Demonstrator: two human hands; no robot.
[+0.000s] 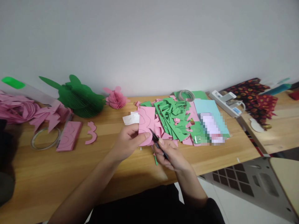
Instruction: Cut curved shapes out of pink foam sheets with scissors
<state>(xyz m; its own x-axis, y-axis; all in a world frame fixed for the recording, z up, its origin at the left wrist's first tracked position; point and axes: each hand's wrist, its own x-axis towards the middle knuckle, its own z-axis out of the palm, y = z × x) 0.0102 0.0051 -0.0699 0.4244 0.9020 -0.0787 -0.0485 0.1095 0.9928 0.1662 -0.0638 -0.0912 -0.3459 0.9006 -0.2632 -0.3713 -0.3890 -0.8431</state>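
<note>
In my left hand (129, 140) is a piece of pink paper (146, 119), pinched between thumb and fingers, with curved lines drawn on it. Its lower edge is rounded. My right hand (169, 152) grips a dark pair of scissors (154, 138), whose blades point up and left at the right edge of the paper. Whether the blades are apart or closed is hard to make out. Behind the scissors lies a heap of green paper scraps (173, 116) mixed with pink ones. A white scrap (131, 119) sits behind my left hand.
Left on the wooden table (93, 174) are a marked pink paper stack (69, 136), a cut wavy pink piece (91, 133), a tape roll (45, 138), and green (80, 98) and pink (116, 98) honeycomb figures. Rightward lie light-blue paper (205, 107) and a power strip (226, 102).
</note>
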